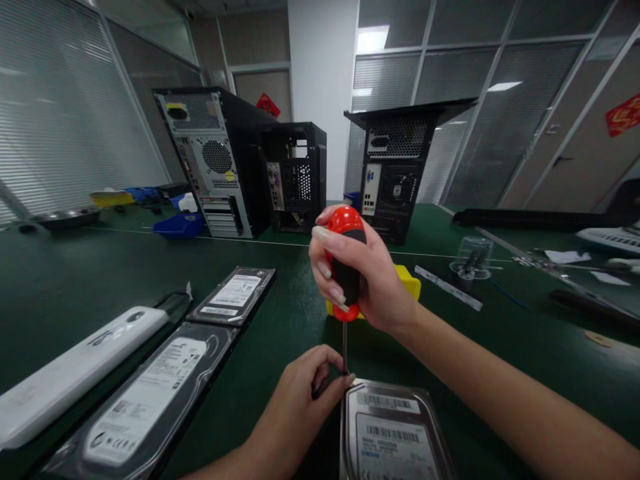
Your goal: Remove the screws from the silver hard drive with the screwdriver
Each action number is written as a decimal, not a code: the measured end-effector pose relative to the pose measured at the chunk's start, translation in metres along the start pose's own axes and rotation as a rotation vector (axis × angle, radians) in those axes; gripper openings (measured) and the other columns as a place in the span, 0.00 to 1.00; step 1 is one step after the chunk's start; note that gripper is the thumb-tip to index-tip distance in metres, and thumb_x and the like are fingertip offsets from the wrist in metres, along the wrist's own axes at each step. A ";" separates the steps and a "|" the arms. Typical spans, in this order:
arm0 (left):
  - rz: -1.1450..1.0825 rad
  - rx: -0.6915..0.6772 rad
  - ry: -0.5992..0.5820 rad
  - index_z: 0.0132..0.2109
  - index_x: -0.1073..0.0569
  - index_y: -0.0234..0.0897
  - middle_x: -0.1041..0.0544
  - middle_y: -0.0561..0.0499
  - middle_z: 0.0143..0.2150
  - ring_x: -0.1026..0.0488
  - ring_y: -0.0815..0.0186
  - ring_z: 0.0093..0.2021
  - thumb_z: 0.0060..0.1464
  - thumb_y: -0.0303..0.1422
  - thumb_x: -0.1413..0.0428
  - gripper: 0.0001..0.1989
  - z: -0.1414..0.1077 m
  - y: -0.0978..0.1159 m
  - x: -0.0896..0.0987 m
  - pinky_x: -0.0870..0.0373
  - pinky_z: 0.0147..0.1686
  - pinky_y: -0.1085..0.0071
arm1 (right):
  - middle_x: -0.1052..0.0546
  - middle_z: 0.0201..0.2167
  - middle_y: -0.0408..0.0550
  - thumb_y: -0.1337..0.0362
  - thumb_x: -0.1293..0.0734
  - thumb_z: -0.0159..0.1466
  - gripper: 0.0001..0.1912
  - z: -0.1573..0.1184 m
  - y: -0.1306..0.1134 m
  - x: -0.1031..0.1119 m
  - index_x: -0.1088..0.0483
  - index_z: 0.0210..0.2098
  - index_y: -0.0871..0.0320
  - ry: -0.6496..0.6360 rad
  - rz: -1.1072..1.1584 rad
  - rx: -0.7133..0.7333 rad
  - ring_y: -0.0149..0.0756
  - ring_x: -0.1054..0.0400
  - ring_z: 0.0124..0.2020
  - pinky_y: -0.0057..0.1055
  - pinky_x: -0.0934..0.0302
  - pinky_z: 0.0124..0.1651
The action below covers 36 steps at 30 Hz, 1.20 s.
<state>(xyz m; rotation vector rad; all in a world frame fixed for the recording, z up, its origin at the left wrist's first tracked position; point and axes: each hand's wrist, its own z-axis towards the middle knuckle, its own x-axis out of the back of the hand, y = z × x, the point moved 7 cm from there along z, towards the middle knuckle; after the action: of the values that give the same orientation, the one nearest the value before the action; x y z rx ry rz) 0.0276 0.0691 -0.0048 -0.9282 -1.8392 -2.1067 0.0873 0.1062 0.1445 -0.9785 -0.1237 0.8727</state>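
Note:
My right hand [367, 270] is wrapped round the red and black handle of a screwdriver [349, 270], which stands upright. Its metal shaft runs down to the top left corner of a silver hard drive [393, 433] at the bottom centre. The fingers of my left hand [313, 393] are pinched around the lower end of the shaft, beside that corner; the tip is hidden by them, and whether they hold a small part cannot be made out. Behind my right hand sits a yellow bin [409, 283], partly covered.
Two hard drives [150, 400] [235, 297] lie on the left beside a white power strip [85, 373]. Computer cases [250, 160] [395, 173] stand at the back. A clear cup [473, 257], a metal strip [447, 288] and a blue bin [179, 225] are on the green table.

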 end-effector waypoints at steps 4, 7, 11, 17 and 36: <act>-0.001 0.004 -0.014 0.34 0.31 0.35 0.39 0.57 0.24 0.41 0.69 0.26 0.55 0.34 0.48 0.07 0.000 0.000 0.000 0.46 0.26 0.74 | 0.36 0.19 0.34 0.61 0.34 0.59 0.11 0.000 0.000 -0.001 0.40 0.38 0.55 -0.006 -0.008 0.004 0.20 0.45 0.13 0.17 0.50 0.14; 0.019 0.007 -0.014 0.34 0.31 0.35 0.39 0.57 0.24 0.41 0.69 0.26 0.55 0.34 0.48 0.07 0.001 0.000 -0.001 0.46 0.26 0.74 | 0.36 0.19 0.34 0.61 0.34 0.60 0.10 0.000 -0.001 -0.001 0.40 0.38 0.55 -0.004 -0.020 0.015 0.20 0.45 0.13 0.17 0.50 0.14; 0.025 -0.001 -0.002 0.34 0.31 0.35 0.40 0.58 0.24 0.42 0.69 0.25 0.55 0.34 0.47 0.07 0.001 0.001 0.000 0.47 0.26 0.74 | 0.36 0.19 0.34 0.62 0.35 0.60 0.10 0.000 -0.001 -0.001 0.40 0.38 0.55 -0.008 -0.015 0.024 0.19 0.45 0.13 0.17 0.50 0.14; 0.026 -0.012 -0.004 0.36 0.30 0.35 0.41 0.58 0.24 0.41 0.69 0.25 0.55 0.33 0.48 0.06 -0.001 0.005 0.001 0.46 0.26 0.74 | 0.36 0.20 0.34 0.63 0.35 0.60 0.09 0.000 -0.002 -0.002 0.40 0.38 0.56 -0.015 -0.001 0.018 0.19 0.46 0.13 0.16 0.50 0.14; 0.056 0.013 -0.012 0.36 0.26 0.36 0.38 0.56 0.25 0.40 0.69 0.26 0.52 0.29 0.50 0.08 -0.007 0.011 0.003 0.46 0.25 0.75 | 0.37 0.20 0.35 0.64 0.36 0.61 0.09 0.000 -0.004 -0.001 0.40 0.40 0.57 -0.002 -0.010 0.016 0.18 0.46 0.14 0.16 0.49 0.15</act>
<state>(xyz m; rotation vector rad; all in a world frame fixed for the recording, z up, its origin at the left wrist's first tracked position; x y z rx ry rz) 0.0284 0.0613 0.0056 -0.9796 -1.8088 -2.0591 0.0891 0.1041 0.1476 -0.9619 -0.1231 0.8637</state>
